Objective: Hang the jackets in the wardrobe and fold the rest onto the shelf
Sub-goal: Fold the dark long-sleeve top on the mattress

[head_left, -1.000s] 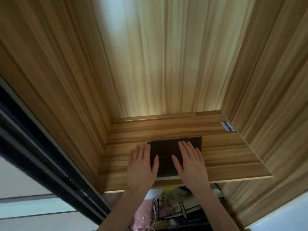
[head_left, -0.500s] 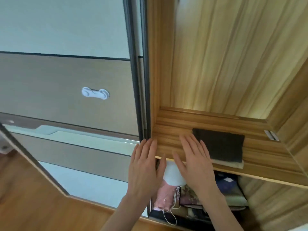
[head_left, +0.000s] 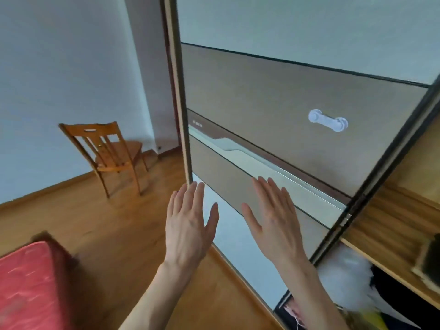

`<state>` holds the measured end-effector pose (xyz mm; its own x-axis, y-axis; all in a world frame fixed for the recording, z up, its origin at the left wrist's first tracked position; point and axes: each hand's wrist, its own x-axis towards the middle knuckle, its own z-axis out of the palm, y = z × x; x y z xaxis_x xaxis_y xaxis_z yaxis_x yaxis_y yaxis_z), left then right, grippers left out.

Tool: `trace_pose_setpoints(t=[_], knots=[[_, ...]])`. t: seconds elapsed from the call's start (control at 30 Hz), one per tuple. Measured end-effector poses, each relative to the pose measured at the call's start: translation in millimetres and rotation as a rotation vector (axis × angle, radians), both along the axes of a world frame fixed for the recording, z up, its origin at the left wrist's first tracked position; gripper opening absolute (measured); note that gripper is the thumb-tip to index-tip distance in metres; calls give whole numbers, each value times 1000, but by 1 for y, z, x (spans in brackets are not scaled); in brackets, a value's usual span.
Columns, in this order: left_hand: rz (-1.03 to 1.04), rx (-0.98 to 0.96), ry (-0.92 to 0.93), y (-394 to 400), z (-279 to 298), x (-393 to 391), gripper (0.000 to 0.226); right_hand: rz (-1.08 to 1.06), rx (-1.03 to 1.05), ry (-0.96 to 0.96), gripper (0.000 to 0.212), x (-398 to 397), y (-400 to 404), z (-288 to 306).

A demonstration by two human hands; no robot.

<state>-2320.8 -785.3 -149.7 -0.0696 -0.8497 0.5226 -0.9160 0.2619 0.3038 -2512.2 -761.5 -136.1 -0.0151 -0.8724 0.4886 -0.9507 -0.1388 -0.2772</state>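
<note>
My left hand [head_left: 189, 225] and my right hand [head_left: 273, 220] are raised side by side in front of the sliding wardrobe door [head_left: 262, 96], fingers straight, holding nothing and touching nothing. The wooden shelf [head_left: 381, 222] shows at the right edge, with the folded dark garment [head_left: 431, 260] on it, blurred and partly cut off by the frame. Below the shelf hang clothes, among them a white fluffy piece [head_left: 342, 267] and a pink one [head_left: 294, 313].
A wooden chair [head_left: 109, 151] stands by the white wall at the left, on the wooden floor [head_left: 107, 234]. A red mattress corner [head_left: 26, 287] fills the lower left. A white child-lock latch [head_left: 328, 120] sits on the door.
The view has swung left, away from the shelf toward the room. Both hands have left the folded dark garment and the shelf and now hang free before the door.
</note>
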Motion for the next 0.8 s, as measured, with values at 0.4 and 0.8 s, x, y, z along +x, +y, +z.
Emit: trace_pose_setpoints(t=[0.4, 0.8], knots=[[529, -51, 53, -27, 0, 195, 50, 569, 19, -41, 65, 211, -136, 0], [1043, -86, 54, -55, -6, 315, 49, 1057, 4, -89, 62, 396, -238, -7]])
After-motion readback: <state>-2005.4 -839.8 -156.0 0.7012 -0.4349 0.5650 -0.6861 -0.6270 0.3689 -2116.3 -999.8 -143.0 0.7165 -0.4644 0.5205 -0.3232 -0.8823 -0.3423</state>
